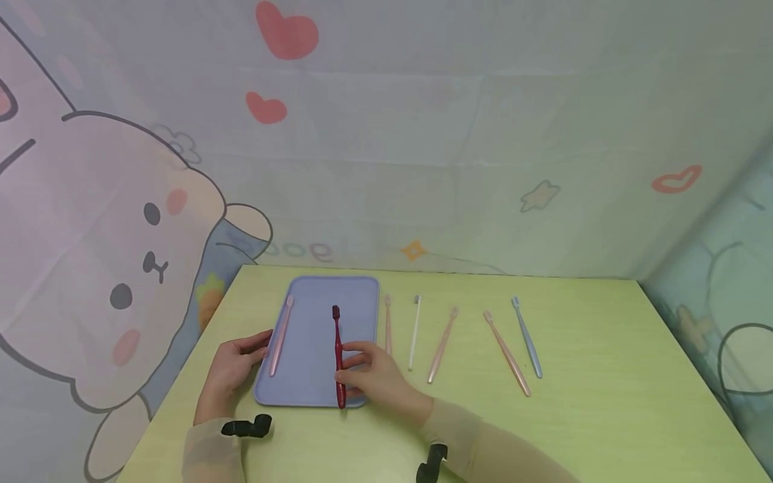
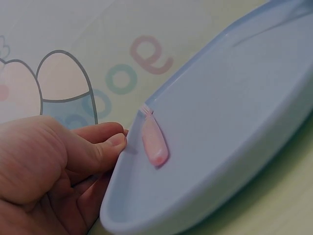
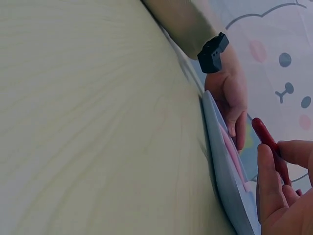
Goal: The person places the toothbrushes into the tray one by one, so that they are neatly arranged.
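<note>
My right hand (image 1: 383,379) pinches a dark red toothbrush (image 1: 339,342) by its handle, bristle head pointing away. It is over the right part of a lavender-blue tray (image 1: 314,396); the right wrist view shows the toothbrush (image 3: 264,132) between thumb and fingers, raised off the tray. My left hand (image 1: 232,365) holds the tray's left rim, with thumb and forefinger close together at the edge in the left wrist view; its lower fingers are partly hidden. Inside the tray, along that side, lies a pink toothbrush (image 1: 282,339).
Right of the tray, spaced apart on the yellow-green table (image 1: 604,402), lie a pink toothbrush (image 1: 388,322), a white one (image 1: 415,335), another pink one (image 1: 443,345), a salmon-pink one (image 1: 507,355) and a blue one (image 1: 528,339). A printed cloth (image 1: 423,134) hangs behind.
</note>
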A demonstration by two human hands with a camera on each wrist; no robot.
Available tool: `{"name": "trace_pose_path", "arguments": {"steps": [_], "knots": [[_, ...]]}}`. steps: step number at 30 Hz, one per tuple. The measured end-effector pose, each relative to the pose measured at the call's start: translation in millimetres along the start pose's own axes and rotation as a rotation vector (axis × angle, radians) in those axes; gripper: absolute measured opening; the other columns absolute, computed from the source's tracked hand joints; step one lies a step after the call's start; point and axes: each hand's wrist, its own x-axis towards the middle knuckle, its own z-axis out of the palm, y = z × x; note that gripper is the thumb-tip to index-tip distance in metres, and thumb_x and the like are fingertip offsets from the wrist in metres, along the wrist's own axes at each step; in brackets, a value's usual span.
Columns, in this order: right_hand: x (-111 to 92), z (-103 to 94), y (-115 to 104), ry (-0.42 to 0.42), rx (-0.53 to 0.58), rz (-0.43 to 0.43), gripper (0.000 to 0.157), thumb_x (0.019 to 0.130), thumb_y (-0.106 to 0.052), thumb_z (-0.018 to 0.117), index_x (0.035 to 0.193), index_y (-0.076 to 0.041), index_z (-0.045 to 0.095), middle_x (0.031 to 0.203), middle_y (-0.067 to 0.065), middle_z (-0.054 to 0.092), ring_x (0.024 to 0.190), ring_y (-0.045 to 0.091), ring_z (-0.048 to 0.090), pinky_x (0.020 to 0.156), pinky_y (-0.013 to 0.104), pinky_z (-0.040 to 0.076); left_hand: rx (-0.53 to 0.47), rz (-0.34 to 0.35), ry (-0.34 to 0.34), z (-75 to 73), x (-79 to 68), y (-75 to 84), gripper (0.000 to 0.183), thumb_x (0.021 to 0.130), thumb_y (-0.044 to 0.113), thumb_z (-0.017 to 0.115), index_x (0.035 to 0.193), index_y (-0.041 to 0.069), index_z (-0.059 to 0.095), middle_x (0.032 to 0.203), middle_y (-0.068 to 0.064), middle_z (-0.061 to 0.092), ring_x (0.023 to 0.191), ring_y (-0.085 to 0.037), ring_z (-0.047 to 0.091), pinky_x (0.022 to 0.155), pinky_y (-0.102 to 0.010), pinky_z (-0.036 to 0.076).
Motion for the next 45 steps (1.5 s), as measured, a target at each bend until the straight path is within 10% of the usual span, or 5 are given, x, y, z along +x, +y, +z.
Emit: {"name": "trace_pose_path", "arguments": {"steps": [45], "knots": [[67.4,78.5,4.4,0.155,-0.048,0.081,0.054,0.093,-0.005,0.083,0.142,0.0,0.062,0.1,0.005,0.07,0.072,0.016,0.073,0.067,0.032,0.065,0.036,0.007,0.013,-0.1,-0.3,5.0,0.041,0.102,0.002,0.068,0.143,-0.002,0.065,0.136,-0.024,0.068,0.144,-0.045,0.05,0.12,-0.057,0.038]]}}
